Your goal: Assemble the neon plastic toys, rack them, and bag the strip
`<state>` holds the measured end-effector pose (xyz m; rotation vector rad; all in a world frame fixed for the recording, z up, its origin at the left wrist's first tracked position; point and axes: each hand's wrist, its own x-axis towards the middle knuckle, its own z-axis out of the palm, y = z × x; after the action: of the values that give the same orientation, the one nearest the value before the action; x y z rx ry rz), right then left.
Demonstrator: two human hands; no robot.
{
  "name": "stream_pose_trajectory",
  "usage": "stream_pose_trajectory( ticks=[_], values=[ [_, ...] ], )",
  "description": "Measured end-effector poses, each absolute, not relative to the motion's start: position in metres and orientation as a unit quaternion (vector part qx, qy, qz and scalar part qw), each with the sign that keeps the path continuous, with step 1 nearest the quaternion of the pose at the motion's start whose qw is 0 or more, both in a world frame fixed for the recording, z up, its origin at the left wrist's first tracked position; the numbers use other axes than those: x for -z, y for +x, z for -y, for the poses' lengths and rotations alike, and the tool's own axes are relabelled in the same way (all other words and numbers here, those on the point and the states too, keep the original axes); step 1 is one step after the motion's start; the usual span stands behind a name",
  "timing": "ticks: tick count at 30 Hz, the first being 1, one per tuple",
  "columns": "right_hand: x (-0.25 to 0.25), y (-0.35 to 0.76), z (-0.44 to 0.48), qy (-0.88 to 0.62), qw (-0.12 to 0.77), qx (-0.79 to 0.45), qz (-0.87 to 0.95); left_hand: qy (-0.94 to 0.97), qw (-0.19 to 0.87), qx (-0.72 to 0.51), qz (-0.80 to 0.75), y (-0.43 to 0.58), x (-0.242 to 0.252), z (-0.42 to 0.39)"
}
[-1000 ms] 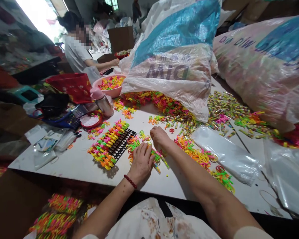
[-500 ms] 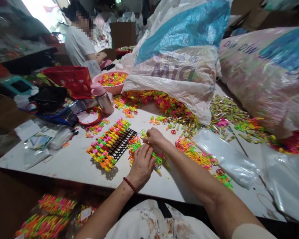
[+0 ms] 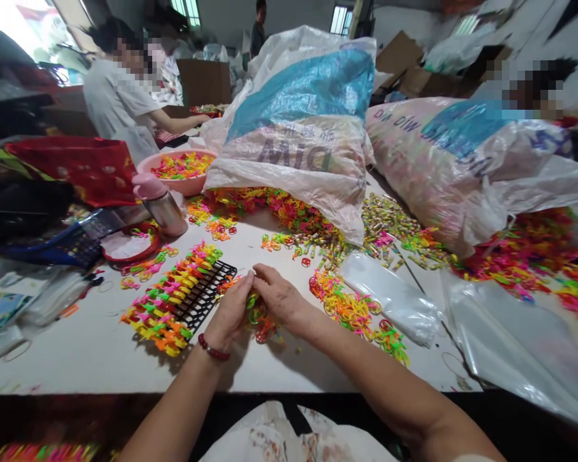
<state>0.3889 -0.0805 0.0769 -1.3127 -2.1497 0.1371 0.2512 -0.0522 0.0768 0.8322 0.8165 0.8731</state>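
My left hand, with a dark red bead bracelet at the wrist, meets my right hand over the white table. Fingertips of both are closed together; whatever they hold is hidden behind the fingers. Below them lie small coloured plastic pieces, partly covered by the hands. Just left of my left hand stands a black slotted rack, its left side lined with rows of bright plastic pieces. To the right of my right hand spreads a loose heap of similar pieces.
Clear plastic bags lie at the right. A big white-and-blue sack spills pieces at the back; another sack leans beside it. A pink-lidded bottle, a pink basin and a co-worker are at the left.
My view has swung to the right and tilted up a little. My hands have turned from lying over the pieces to fingertips meeting, thumbs upward.
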Motion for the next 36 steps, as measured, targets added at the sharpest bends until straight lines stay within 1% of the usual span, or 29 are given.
stream_pose_trajectory(
  ticks=[5,9,10,11,12,14,15,17,21,24,26,28,31,33,36],
  values=[
    [-0.075,0.405,0.069,-0.52,0.333,-0.124,0.777,0.312,0.775,-0.42,-0.355,0.265,-0.069,0.051],
    [-0.08,0.421,0.058,-0.502,0.315,-0.122,0.796,0.264,0.785,-0.432,-0.358,0.268,-0.071,0.049],
    [-0.083,0.428,0.054,-0.511,0.295,-0.11,0.8,0.248,0.783,-0.441,-0.364,0.268,-0.073,0.049],
    [-0.086,0.437,0.049,-0.535,0.256,-0.095,0.799,0.231,0.78,-0.449,-0.37,0.267,-0.075,0.048],
    [-0.089,0.447,0.043,-0.569,0.207,-0.08,0.792,0.214,0.777,-0.457,-0.375,0.266,-0.076,0.048],
    [-0.092,0.47,0.029,-0.661,0.065,-0.05,0.746,0.183,0.777,-0.47,-0.378,0.264,-0.079,0.048],
    [-0.092,0.482,0.022,-0.686,0.032,-0.044,0.726,0.172,0.779,-0.471,-0.376,0.263,-0.08,0.048],
    [-0.088,0.501,0.01,-0.715,-0.003,-0.036,0.698,0.163,0.789,-0.464,-0.368,0.262,-0.08,0.049],
    [-0.077,0.511,-0.003,-0.729,-0.008,-0.031,0.684,0.188,0.795,-0.449,-0.362,0.26,-0.079,0.053],
    [-0.081,0.501,-0.001,-0.734,0.008,-0.028,0.678,0.234,0.78,-0.441,-0.378,0.26,-0.08,0.057],
    [-0.088,0.49,0.009,-0.744,0.043,-0.041,0.665,0.267,0.761,-0.438,-0.398,0.262,-0.081,0.06],
    [-0.093,0.476,0.029,-0.743,0.137,-0.101,0.647,0.296,0.737,-0.446,-0.414,0.264,-0.082,0.063],
    [-0.091,0.453,0.071,-0.687,0.316,-0.26,0.601,0.315,0.719,-0.463,-0.413,0.27,-0.081,0.067],
    [-0.082,0.438,0.099,-0.639,0.392,-0.356,0.558,0.313,0.73,-0.453,-0.405,0.275,-0.08,0.069],
    [-0.069,0.422,0.126,-0.6,0.469,-0.424,0.49,0.324,0.739,-0.44,-0.394,0.282,-0.08,0.076]
  ],
)
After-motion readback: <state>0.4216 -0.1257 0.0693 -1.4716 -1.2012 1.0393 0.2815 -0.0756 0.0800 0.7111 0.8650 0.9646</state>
